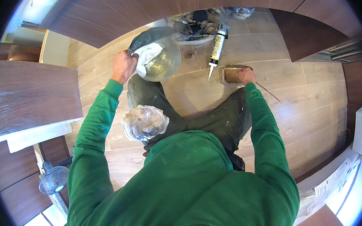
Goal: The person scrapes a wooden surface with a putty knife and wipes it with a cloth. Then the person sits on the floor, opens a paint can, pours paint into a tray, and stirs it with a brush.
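Note:
In the upper left, my left hand (125, 67) is closed at the edge of a round, see-through bucket (166, 61) that looks tilted. White cloth or paper (149, 56) and a dark plastic bag (151, 35) bunch at its rim beside my fingers. My right hand (247, 74) is closed near the floor, over the edge of a shallow brown tray (231, 74). From it a thin stick (270, 92) sticks out to the lower right; whether my fingers grip the stick, the tray or both I cannot tell. A white sealant cartridge (217, 46) lies between my hands, nozzle toward me.
A crumpled whitish plastic bundle (145, 122) is by my left leg. Mixed clutter (199, 22) lies at the far side. Brown wood panels (30, 95) stand at the left, near a small fan (53, 179). A dark cabinet base (306, 35) juts in at the right.

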A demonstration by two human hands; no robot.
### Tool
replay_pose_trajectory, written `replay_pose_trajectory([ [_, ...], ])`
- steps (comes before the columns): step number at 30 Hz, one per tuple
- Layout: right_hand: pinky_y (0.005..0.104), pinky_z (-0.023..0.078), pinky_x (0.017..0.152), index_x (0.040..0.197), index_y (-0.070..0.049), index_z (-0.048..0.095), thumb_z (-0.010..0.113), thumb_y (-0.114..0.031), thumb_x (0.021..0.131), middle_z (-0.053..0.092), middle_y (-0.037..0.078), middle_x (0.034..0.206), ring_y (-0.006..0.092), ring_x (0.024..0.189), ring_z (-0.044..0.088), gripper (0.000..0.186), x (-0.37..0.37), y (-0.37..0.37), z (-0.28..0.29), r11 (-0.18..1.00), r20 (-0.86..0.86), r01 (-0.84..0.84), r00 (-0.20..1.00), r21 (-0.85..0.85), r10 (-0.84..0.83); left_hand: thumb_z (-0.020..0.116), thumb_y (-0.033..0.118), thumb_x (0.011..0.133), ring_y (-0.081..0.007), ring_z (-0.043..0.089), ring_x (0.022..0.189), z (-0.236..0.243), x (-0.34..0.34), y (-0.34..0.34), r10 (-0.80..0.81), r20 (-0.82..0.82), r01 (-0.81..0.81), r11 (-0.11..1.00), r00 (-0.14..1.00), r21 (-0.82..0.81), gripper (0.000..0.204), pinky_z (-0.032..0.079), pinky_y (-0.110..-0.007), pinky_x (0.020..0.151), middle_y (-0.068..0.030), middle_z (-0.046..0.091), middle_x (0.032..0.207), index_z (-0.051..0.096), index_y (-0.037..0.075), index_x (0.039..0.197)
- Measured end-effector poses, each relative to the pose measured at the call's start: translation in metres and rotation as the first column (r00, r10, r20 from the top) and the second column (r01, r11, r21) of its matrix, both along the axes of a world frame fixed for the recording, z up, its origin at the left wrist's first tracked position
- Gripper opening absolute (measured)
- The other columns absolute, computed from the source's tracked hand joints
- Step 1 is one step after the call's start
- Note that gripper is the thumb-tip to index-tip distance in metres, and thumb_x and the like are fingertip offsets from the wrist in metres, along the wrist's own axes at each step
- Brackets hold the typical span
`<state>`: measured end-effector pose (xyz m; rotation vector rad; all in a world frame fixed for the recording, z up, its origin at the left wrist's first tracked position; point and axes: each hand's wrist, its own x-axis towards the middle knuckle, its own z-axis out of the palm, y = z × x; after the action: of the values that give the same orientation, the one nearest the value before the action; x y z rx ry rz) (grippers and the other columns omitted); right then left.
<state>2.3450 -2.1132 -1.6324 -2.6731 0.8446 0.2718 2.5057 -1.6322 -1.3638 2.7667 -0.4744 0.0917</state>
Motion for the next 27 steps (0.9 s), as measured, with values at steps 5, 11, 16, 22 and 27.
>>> replay_pose_trajectory([
  [5, 0.048, 0.053, 0.088, 0.103, 0.001, 0.068, 0.053, -0.05, 0.088, 0.069, 0.026, 0.105, 0.0411, 0.102, 0.066, 0.056, 0.007, 0.013, 0.008, 0.996, -0.025, 0.083, 0.996, 0.039, -0.082, 0.063, 0.022, 0.077, -0.0473, 0.062, 0.069, -0.036, 0.031, 0.015, -0.005, 0.027, 0.008, 0.993, 1.0, -0.12, 0.026, 0.05, -0.052, 0.065, -0.0295, 0.061, 0.071, 0.065, -0.004, 0.075],
  [11, 0.0452, 0.052, 0.092, 0.101, -0.008, 0.073, 0.054, -0.042, 0.087, 0.069, 0.018, 0.11, 0.0378, 0.105, 0.065, 0.041, 0.01, 0.015, -0.007, 0.994, -0.014, 0.062, 0.998, 0.09, -0.061, 0.066, 0.022, 0.077, -0.0412, 0.065, 0.064, -0.075, 0.067, 0.027, 0.073, -0.194, -0.091, 0.992, 0.978, -0.088, 0.031, 0.052, -0.047, 0.061, -0.0263, 0.063, 0.066, 0.063, -0.007, 0.066],
  [16, 0.0439, 0.052, 0.092, 0.1, -0.011, 0.074, 0.052, -0.039, 0.088, 0.067, 0.016, 0.114, 0.0356, 0.107, 0.064, 0.038, -0.001, 0.013, 0.007, 0.99, -0.023, -0.142, 0.99, 0.018, 0.142, 0.068, 0.022, 0.082, -0.0281, 0.07, 0.058, -0.105, 0.081, 0.017, 0.139, -0.406, -0.23, 0.955, 0.903, -0.184, 0.035, 0.055, -0.038, 0.059, -0.0203, 0.069, 0.066, 0.064, -0.009, 0.067],
  [22, 0.0456, 0.052, 0.092, 0.105, -0.006, 0.071, 0.052, -0.049, 0.089, 0.069, 0.02, 0.111, 0.0365, 0.103, 0.066, 0.051, -0.003, 0.022, 0.038, 0.998, 0.005, -0.019, 1.0, 0.057, 0.018, 0.07, 0.021, 0.084, -0.023, 0.071, 0.058, -0.123, 0.076, -0.003, 0.207, -0.534, -0.379, 0.895, 0.82, -0.235, 0.03, 0.054, -0.034, 0.053, -0.017, 0.07, 0.064, 0.067, -0.009, 0.085],
  [27, 0.0464, 0.052, 0.091, 0.105, -0.007, 0.071, 0.052, -0.05, 0.09, 0.068, 0.021, 0.112, 0.0354, 0.107, 0.064, 0.05, -0.003, 0.001, 0.024, 0.983, -0.063, -0.089, 0.993, 0.157, 0.1, 0.071, 0.021, 0.085, -0.0245, 0.071, 0.056, -0.128, 0.069, -0.008, 0.207, -0.559, -0.414, 0.868, 0.803, -0.274, 0.032, 0.051, -0.034, 0.047, -0.0158, 0.069, 0.068, 0.066, -0.009, 0.096],
])
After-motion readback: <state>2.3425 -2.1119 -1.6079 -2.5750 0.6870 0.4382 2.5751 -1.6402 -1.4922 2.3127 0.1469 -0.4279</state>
